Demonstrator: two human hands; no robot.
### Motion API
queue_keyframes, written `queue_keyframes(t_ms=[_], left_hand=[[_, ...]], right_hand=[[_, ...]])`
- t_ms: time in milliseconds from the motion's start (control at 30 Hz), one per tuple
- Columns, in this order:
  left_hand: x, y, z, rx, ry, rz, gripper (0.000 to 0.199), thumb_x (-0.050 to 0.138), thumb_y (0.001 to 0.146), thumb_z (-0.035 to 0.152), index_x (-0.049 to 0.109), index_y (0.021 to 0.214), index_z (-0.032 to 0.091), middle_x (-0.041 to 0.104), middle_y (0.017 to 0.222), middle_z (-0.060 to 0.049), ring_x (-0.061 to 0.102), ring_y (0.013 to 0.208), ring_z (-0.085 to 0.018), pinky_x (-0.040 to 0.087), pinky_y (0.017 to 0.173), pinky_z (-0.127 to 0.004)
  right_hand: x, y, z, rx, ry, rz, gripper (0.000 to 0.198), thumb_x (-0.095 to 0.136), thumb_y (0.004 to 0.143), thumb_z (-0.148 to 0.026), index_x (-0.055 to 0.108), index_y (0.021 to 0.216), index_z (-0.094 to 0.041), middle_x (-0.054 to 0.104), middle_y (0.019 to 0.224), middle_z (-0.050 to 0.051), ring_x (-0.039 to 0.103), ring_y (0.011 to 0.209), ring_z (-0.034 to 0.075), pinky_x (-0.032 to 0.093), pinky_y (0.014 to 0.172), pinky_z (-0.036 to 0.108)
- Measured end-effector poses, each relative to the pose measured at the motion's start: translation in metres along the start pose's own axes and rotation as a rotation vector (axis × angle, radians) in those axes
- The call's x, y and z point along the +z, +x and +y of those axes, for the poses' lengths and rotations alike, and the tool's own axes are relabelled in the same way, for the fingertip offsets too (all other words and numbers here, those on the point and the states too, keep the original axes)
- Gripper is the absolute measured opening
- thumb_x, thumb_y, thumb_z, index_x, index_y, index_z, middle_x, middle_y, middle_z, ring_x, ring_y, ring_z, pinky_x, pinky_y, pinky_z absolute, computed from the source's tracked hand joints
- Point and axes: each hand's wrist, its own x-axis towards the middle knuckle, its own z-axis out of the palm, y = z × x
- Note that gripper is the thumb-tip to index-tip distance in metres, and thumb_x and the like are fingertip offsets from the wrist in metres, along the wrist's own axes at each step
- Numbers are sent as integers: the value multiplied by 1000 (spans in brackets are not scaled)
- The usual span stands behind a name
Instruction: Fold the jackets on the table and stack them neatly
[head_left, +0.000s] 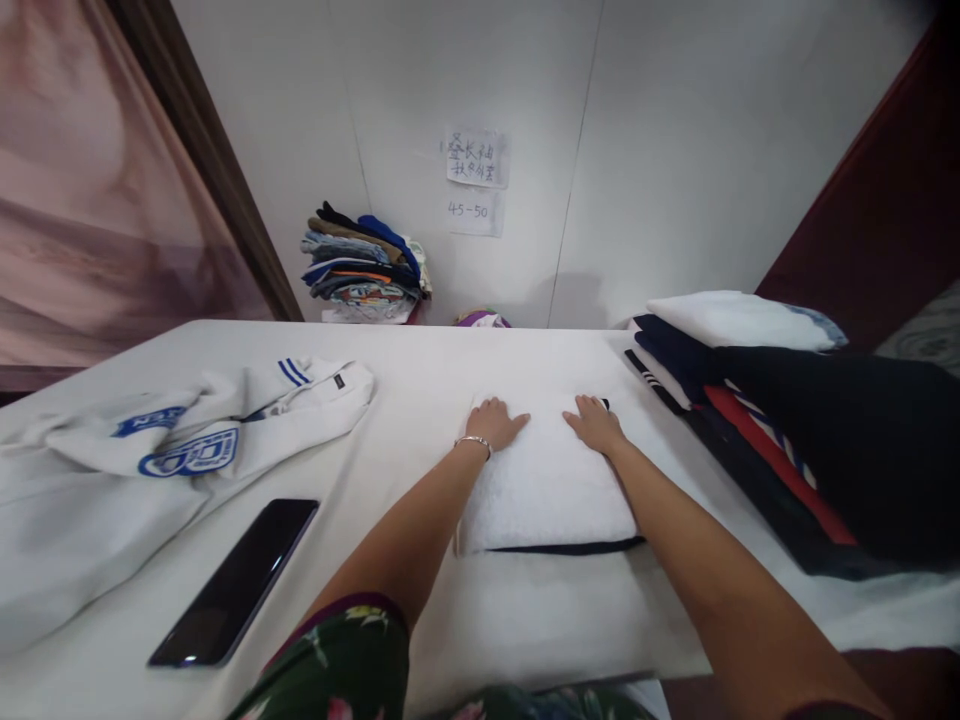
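Note:
A white garment, folded into a flat rectangle, lies in front of me with a dark edge showing along its near side. My left hand rests flat on its far left corner, fingers spread, a bracelet at the wrist. On the far right part of the same garment lies my right hand, palm down with the fingers apart. Neither hand grips anything. Off to the left, a white sweatshirt with blue lettering and stripes is spread loosely.
A black phone lies on the white table at the near left. Folded dark, red and white clothes are stacked at the right. Another clothes pile stands beyond the far edge, by a wall with handwritten paper notes.

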Motion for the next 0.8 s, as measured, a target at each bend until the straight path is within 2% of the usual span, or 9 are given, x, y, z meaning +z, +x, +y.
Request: queue_keyframes(t_ms=[133, 200, 333, 433, 633, 700, 800], left_hand=[[0, -4, 2, 10, 8, 19, 74, 28, 94, 62, 51, 137, 5, 47, 149, -24, 41, 139, -34, 32, 111, -46], [0, -4, 2, 15, 4, 23, 72, 28, 94, 61, 51, 136, 7, 47, 149, -23, 40, 139, -34, 32, 111, -47], [1, -1, 1, 14, -23, 44, 66, 31, 94, 60, 53, 133, 12, 48, 148, -20, 40, 139, -33, 32, 111, -47], [1, 0, -1, 8, -74, 54, 60, 36, 93, 57, 57, 128, 13, 50, 147, -20, 41, 139, -33, 33, 111, -46], [-2, -1, -8, -48, -176, 98, 40, 32, 96, 33, 65, 113, 17, 63, 132, -16, 57, 125, -28, 42, 102, -40], [-2, -1, -12, -63, -226, 115, 39, 31, 96, 28, 65, 113, 18, 64, 133, -14, 57, 125, -26, 43, 102, -38], [-1, -5, -17, -74, -297, 140, 41, 35, 96, 31, 63, 122, 17, 57, 144, -13, 49, 136, -25, 38, 109, -36]], right_hand=[[-8, -18, -12, -11, -3, 8, 59, 31, 99, -49, 41, 147, -16, 32, 161, 14, 23, 150, 29, 18, 118, 57], [-6, -37, -16, -96, -12, 11, 58, 33, 99, -50, 45, 145, -18, 33, 161, 14, 25, 150, 30, 17, 118, 57], [5, -78, -10, -300, -10, 37, 62, 36, 99, -52, 41, 150, -18, 28, 164, 11, 18, 153, 28, 13, 121, 49], [11, -96, 2, -274, 17, 51, 64, 37, 98, -52, 38, 152, -17, 24, 165, 11, 15, 154, 27, 11, 123, 47], [16, -109, 33, -174, 178, 54, 72, 40, 96, -55, 32, 156, -16, 19, 166, 9, 9, 155, 25, 15, 124, 45], [21, -116, 44, -142, 261, 61, 76, 41, 95, -58, 32, 156, -14, 16, 166, 9, 10, 154, 24, 15, 125, 42], [31, -129, 61, -99, 404, 89, 79, 40, 94, -64, 31, 157, -17, 16, 166, 9, 16, 153, 24, 16, 125, 42]])
